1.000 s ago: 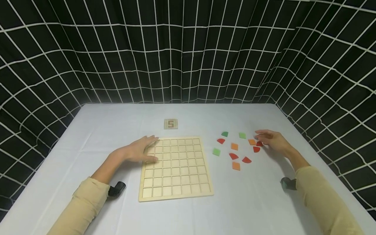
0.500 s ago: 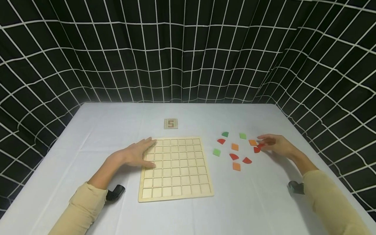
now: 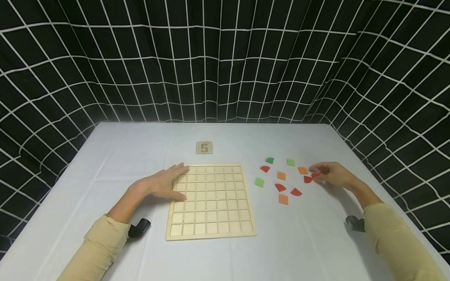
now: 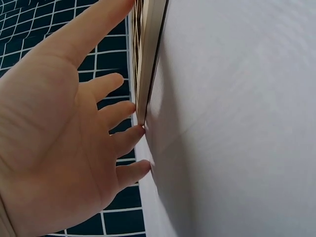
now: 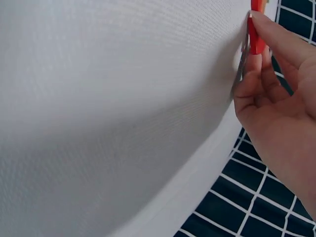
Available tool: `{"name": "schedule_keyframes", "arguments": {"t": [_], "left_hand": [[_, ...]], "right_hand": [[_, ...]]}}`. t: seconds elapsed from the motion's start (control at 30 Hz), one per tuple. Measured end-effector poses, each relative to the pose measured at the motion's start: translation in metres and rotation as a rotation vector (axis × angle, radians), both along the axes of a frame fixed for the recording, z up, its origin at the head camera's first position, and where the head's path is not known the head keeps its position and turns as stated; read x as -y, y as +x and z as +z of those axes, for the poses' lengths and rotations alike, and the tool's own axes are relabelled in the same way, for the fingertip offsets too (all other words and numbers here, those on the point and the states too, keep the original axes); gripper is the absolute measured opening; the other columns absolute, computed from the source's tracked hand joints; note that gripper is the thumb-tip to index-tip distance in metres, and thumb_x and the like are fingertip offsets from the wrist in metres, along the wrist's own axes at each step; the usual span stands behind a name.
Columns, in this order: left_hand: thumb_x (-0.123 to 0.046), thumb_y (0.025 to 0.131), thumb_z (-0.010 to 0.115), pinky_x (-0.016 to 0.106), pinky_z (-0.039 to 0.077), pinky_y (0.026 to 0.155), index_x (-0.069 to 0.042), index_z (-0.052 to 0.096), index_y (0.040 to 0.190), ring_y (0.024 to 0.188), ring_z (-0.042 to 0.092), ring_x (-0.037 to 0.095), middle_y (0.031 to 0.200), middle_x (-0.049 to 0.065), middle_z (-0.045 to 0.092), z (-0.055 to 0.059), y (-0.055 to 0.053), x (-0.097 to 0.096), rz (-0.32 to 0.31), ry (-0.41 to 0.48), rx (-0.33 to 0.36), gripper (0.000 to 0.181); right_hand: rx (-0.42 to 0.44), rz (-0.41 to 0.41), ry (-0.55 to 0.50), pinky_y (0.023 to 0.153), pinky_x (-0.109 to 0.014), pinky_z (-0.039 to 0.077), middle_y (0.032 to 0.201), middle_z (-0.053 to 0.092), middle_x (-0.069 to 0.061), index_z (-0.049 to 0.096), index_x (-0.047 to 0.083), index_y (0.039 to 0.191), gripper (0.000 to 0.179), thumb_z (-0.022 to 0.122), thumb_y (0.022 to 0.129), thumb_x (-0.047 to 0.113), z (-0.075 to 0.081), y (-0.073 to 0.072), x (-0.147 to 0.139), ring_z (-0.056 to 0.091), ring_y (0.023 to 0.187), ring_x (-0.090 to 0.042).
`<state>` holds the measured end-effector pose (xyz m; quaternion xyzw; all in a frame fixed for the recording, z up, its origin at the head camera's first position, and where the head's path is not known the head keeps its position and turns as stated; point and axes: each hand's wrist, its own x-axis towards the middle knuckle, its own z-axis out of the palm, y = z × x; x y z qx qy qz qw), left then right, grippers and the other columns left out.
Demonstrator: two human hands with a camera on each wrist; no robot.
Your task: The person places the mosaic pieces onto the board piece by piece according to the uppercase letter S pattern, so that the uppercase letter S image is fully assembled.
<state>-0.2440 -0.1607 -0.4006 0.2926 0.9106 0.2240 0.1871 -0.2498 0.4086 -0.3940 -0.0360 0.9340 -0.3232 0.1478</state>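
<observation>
My left hand (image 3: 161, 184) lies with fingers spread at the left edge of a wooden grid board (image 3: 215, 205), thumb over its squares. In the left wrist view its fingertips are right at the board's edge and the white cloth. On the right, my right hand (image 3: 334, 174) pinches a red quarter-circle tile (image 5: 255, 37) between thumb and fingers, low over the cloth. Close by lie another red quarter-circle tile (image 3: 308, 179) and an orange square tile (image 3: 302, 170).
Between board and right hand are scattered more tiles: a dark green quarter circle (image 3: 269, 160), light green squares (image 3: 259, 182), orange squares (image 3: 283, 199) and red quarter circles (image 3: 296, 192). Behind the board lies a small patterned card (image 3: 204, 148). A black gridded curtain (image 3: 225, 78) surrounds the table.
My right hand has taken hold of the red quarter-circle tile and drawn it slightly right, away from its neighbours. My left thumb has slid a little toward the near side of the board.
</observation>
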Motion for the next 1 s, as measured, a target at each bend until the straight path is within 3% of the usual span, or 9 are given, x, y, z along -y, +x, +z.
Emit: {"name": "schedule_keyframes", "arguments": {"t": [0.2, 0.37, 0.53, 0.7, 0.83, 1.0], "left_hand": [[-0.054, 0.08, 0.069, 0.064, 0.007, 0.108, -0.005, 0.018, 0.152, 0.142, 0.008, 0.039, 0.156, 0.021, 0.011, 0.002, 0.004, 0.003, 0.033, -0.019, -0.025, 0.101], [-0.056, 0.079, 0.069, 0.066, 0.006, 0.107, -0.006, 0.019, 0.152, 0.141, 0.01, 0.042, 0.156, 0.02, 0.011, 0.004, 0.009, 0.005, 0.065, -0.058, -0.023, 0.101], [-0.055, 0.08, 0.068, 0.065, 0.006, 0.108, -0.007, 0.021, 0.152, 0.14, 0.008, 0.043, 0.156, 0.02, 0.01, 0.004, 0.01, 0.006, 0.076, -0.079, -0.012, 0.099], [-0.056, 0.08, 0.067, 0.065, 0.007, 0.108, -0.006, 0.021, 0.152, 0.14, 0.007, 0.045, 0.156, 0.021, 0.009, 0.004, 0.011, 0.006, 0.079, -0.091, -0.017, 0.099], [-0.056, 0.08, 0.068, 0.065, 0.007, 0.108, -0.006, 0.022, 0.151, 0.14, 0.006, 0.045, 0.156, 0.022, 0.009, 0.003, 0.011, 0.007, 0.081, -0.095, -0.02, 0.099], [-0.057, 0.08, 0.067, 0.064, 0.007, 0.108, -0.006, 0.023, 0.151, 0.139, 0.006, 0.046, 0.156, 0.022, 0.01, 0.001, 0.012, 0.009, 0.083, -0.102, -0.028, 0.098]], "right_hand": [[0.009, -0.059, 0.049, 0.076, -0.031, 0.047, 0.114, 0.059, -0.017, 0.06, -0.001, 0.123, 0.048, 0.07, 0.088, 0.031, 0.003, 0.0, -0.001, 0.047, 0.103, -0.032], [0.017, -0.145, 0.017, 0.072, -0.029, 0.048, 0.114, 0.062, -0.017, 0.056, 0.0, 0.127, 0.055, 0.066, 0.089, 0.039, 0.008, -0.002, -0.001, 0.052, 0.1, -0.031], [0.056, -0.195, -0.079, 0.086, -0.038, 0.049, 0.116, 0.064, -0.014, 0.05, 0.001, 0.133, 0.062, 0.064, 0.09, 0.043, 0.016, -0.006, 0.009, 0.057, 0.104, -0.03], [0.076, -0.203, -0.15, 0.097, -0.046, 0.043, 0.122, 0.06, -0.016, 0.047, 0.001, 0.136, 0.062, 0.063, 0.091, 0.041, 0.021, -0.009, 0.028, 0.056, 0.109, -0.03], [0.079, -0.193, -0.163, 0.098, -0.049, 0.042, 0.116, 0.064, -0.015, 0.049, 0.001, 0.134, 0.059, 0.064, 0.091, 0.039, 0.025, -0.012, 0.046, 0.059, 0.104, -0.03], [0.108, -0.191, -0.154, 0.089, -0.043, 0.048, 0.119, 0.06, -0.016, 0.051, 0.005, 0.134, 0.059, 0.066, 0.089, 0.041, 0.027, -0.02, 0.07, 0.056, 0.102, -0.032]]}}
